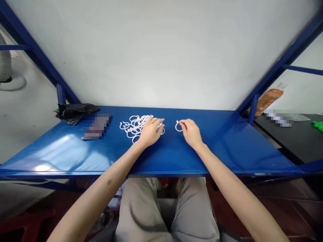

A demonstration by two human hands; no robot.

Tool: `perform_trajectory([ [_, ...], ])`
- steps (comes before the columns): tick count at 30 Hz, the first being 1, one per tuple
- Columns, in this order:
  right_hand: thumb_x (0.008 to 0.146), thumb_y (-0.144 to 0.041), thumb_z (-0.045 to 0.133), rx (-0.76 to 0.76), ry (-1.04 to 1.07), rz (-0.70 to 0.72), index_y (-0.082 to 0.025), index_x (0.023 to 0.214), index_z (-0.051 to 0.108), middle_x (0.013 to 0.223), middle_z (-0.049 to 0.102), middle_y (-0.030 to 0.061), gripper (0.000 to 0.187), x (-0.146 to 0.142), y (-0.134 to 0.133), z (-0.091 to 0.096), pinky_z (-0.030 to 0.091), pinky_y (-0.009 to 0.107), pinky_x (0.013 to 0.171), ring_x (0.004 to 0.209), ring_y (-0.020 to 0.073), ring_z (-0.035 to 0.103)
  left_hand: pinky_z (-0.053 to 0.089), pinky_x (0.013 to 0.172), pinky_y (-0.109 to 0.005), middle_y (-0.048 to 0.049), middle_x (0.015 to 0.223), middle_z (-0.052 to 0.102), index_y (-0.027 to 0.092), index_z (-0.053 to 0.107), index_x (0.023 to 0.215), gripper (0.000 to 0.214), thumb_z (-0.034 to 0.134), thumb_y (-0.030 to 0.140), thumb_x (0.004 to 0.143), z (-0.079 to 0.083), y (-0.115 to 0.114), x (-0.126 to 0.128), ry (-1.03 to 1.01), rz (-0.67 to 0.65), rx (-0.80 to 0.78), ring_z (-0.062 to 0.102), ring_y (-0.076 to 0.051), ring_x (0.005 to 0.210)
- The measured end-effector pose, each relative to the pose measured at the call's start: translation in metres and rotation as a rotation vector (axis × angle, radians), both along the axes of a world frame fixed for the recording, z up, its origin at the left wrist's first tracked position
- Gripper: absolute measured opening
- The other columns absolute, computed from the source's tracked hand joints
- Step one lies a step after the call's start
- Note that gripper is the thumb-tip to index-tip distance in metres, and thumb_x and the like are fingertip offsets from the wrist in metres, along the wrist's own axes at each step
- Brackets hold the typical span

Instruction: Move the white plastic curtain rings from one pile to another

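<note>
Open counter (234,144) runs toward 3 o'clock of my right hand (191,132). At 9 o'clock, ring pile (132,127), then black bag (74,112); wall (161,67) closes 12 o'clock.

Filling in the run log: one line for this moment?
left hand: resting on ring pile | right hand: pinching single ring | surface: blue table

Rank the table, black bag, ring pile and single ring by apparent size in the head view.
1. table
2. black bag and ring pile: about alike, so not ranked
3. single ring, pinched in the right hand
</note>
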State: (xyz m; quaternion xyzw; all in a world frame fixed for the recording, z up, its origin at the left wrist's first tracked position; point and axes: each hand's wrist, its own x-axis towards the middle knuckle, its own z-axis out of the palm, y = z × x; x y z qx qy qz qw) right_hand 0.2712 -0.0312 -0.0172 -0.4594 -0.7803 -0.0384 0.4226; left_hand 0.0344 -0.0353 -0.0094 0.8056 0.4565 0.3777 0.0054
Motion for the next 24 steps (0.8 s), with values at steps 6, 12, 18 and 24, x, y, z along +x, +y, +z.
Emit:
perform_trajectory([
  [6, 0.093, -0.027, 0.056, -0.208, 0.16, -0.361, -0.019, 0.097, 0.074, 0.098, 0.07, 0.01, 0.02, 0.045, 0.024, -0.005, 0.052, 0.04, 0.083, 0.085, 0.0242, 0.065, 0.041, 0.093, -0.054, -0.0154, 0.111, 0.071, 0.02, 0.071, 0.107, 0.024, 0.052, 0.026, 0.094, -0.013, 0.013, -0.017, 0.178, 0.264, -0.035, 0.053, -0.037, 0.109],
  [12, 0.092, -0.027, 0.056, -0.326, 0.135, -0.362, -0.019, 0.106, 0.073, 0.098, 0.073, 0.009, 0.024, 0.048, 0.03, -0.015, 0.05, 0.038, 0.088, 0.089, 0.0228, 0.065, 0.039, 0.09, -0.051, -0.0124, 0.098, 0.073, 0.021, 0.067, 0.083, 0.017, 0.054, 0.024, 0.094, -0.007, 0.01, -0.017, 0.141, 0.258, -0.051, 0.053, -0.034, 0.101],
  [18, 0.094, -0.031, 0.057, -0.16, 0.114, -0.369, -0.018, 0.103, 0.072, 0.103, 0.07, 0.0132, 0.022, 0.036, 0.017, -0.008, 0.047, 0.048, 0.094, 0.103, 0.0305, 0.058, 0.038, 0.09, -0.045, -0.0067, 0.092, 0.072, 0.023, 0.06, 0.083, 0.013, 0.055, 0.025, 0.095, 0.004, 0.002, -0.011, 0.045, 0.241, 0.038, 0.055, -0.029, 0.099],
  [24, 0.099, -0.042, 0.057, -0.176, 0.147, 0.078, -0.023, 0.108, 0.068, 0.1, 0.073, 0.006, 0.024, -0.003, -0.01, 0.006, 0.052, 0.04, 0.09, 0.097, 0.0235, 0.065, 0.04, 0.09, -0.042, -0.0048, 0.085, 0.068, 0.024, 0.052, 0.076, 0.018, 0.057, 0.026, 0.093, 0.009, -0.008, 0.0, -0.01, 0.134, 0.05, 0.056, -0.025, 0.093],
])
